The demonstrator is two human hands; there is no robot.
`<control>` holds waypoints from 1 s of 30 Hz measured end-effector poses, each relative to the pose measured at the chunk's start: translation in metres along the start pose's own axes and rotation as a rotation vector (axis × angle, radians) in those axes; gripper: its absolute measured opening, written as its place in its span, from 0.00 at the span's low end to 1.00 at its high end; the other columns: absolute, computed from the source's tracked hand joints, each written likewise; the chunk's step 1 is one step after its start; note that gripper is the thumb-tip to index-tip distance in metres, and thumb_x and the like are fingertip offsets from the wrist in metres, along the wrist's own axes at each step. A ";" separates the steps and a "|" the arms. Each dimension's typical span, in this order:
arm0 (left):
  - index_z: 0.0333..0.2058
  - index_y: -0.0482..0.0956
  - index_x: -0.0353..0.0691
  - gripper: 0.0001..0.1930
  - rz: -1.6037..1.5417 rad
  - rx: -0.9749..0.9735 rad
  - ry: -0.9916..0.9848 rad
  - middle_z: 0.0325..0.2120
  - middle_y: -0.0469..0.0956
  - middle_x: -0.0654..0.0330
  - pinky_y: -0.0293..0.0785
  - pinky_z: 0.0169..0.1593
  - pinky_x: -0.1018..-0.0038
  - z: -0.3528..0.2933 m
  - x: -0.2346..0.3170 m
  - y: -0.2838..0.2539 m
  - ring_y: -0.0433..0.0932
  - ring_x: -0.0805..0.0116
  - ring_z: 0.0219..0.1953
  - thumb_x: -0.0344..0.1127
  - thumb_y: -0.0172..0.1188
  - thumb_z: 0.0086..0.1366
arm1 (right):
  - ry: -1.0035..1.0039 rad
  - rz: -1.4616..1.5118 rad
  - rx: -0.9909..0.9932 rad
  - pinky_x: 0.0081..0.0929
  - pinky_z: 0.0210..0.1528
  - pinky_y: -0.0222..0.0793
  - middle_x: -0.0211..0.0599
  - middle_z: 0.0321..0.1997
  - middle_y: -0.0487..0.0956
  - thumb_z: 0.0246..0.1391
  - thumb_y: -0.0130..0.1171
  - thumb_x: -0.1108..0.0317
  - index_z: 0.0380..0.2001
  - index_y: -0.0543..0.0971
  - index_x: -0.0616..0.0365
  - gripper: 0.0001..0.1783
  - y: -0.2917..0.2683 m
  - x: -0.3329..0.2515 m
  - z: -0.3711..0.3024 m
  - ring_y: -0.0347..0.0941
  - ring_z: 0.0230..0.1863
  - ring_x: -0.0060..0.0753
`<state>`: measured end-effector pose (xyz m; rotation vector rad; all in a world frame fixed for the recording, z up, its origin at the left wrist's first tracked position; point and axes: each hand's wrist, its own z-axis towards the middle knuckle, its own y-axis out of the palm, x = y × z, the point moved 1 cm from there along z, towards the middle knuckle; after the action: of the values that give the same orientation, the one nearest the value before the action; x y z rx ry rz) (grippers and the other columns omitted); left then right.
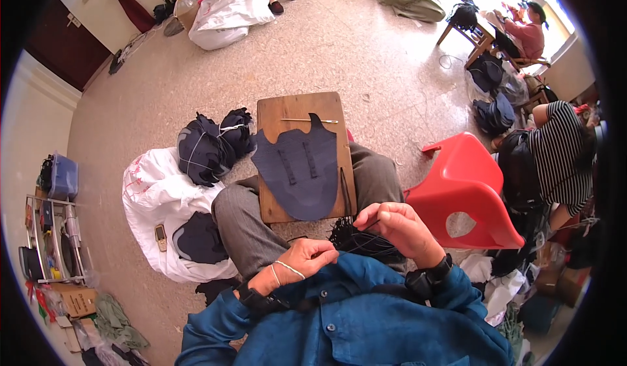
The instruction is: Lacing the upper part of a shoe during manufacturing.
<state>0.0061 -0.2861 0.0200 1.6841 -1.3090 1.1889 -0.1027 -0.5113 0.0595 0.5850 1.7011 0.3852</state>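
Low over my lap, my left hand (309, 259) is closed in a pinch, with a thin rubber band round its wrist. To its right and a little higher, my right hand (396, 225) pinches a thin black cord (373, 224) that stretches toward the left fingers. Beneath them lies a bundle of black cords (347, 234). Just beyond, a dark navy cut piece of material (294, 170) with two rows of slots rests flat on a wooden stool (272, 110). A slim needle-like tool (312, 120) lies near the stool's far edge.
Tied dark cut pieces (208, 147) and a white sack (150, 186) with a mobile phone (160, 237) are at my left. A red plastic stool (467, 183) stands at my right. Nearby sits a person in a striped top (562, 157); another person (528, 34) sits farther off.
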 end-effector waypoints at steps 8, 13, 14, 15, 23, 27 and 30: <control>0.46 0.76 0.35 0.11 -0.367 0.247 -0.223 0.27 0.75 0.66 0.72 0.35 0.79 0.000 -0.011 0.004 0.73 0.80 0.30 0.37 0.56 0.73 | 0.088 0.273 0.040 0.26 0.34 0.71 0.31 0.26 0.71 0.69 0.52 0.61 0.26 0.71 0.56 0.17 -0.020 0.013 0.001 0.68 0.27 0.22; 0.53 0.70 0.34 0.14 -1.019 0.237 -0.021 0.39 0.77 0.59 0.77 0.40 0.71 0.010 -0.017 -0.023 0.77 0.72 0.36 0.26 0.51 0.70 | 0.099 -0.064 0.198 0.14 0.27 0.57 0.21 0.25 0.66 0.66 0.55 0.69 0.46 0.74 0.58 0.08 -0.004 0.005 0.013 0.58 0.24 0.12; 0.54 0.69 0.34 0.15 -1.062 0.168 0.043 0.41 0.78 0.57 0.80 0.48 0.67 0.011 -0.025 -0.026 0.80 0.68 0.40 0.26 0.51 0.70 | 0.130 -0.130 0.157 0.14 0.27 0.58 0.21 0.27 0.69 0.66 0.54 0.70 0.49 0.76 0.59 0.10 -0.004 0.009 0.015 0.60 0.26 0.10; 0.54 0.69 0.34 0.15 -1.064 0.168 0.040 0.41 0.78 0.57 0.80 0.48 0.67 0.012 -0.020 -0.025 0.80 0.68 0.40 0.26 0.51 0.70 | 0.133 -0.128 0.159 0.14 0.27 0.58 0.21 0.27 0.69 0.66 0.54 0.70 0.49 0.76 0.59 0.10 -0.003 0.012 0.020 0.60 0.26 0.10; 0.60 0.63 0.36 0.19 -0.933 0.312 0.028 0.49 0.77 0.49 0.79 0.58 0.59 0.007 0.011 -0.014 0.80 0.56 0.52 0.25 0.50 0.72 | -0.094 -0.691 0.077 0.16 0.33 0.68 0.24 0.31 0.79 0.65 0.58 0.71 0.40 0.80 0.64 0.07 0.018 0.035 0.043 0.70 0.32 0.12; 0.60 0.62 0.35 0.18 -0.760 0.397 -0.027 0.50 0.77 0.47 0.79 0.58 0.60 0.008 0.014 -0.011 0.80 0.56 0.53 0.25 0.49 0.73 | -0.189 -0.756 0.076 0.19 0.31 0.68 0.29 0.27 0.79 0.63 0.58 0.72 0.38 0.80 0.65 0.07 0.028 0.036 0.047 0.70 0.30 0.14; 0.59 0.64 0.38 0.18 -0.919 0.398 0.083 0.49 0.78 0.51 0.75 0.62 0.59 0.010 -0.006 -0.013 0.78 0.54 0.55 0.26 0.52 0.72 | -0.146 -0.650 0.071 0.18 0.31 0.69 0.29 0.27 0.80 0.63 0.58 0.72 0.39 0.79 0.65 0.06 0.025 0.045 0.049 0.72 0.30 0.14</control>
<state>0.0208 -0.2895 0.0110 2.1191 -0.1393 0.9411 -0.0572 -0.4680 0.0267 0.0837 1.6638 -0.1800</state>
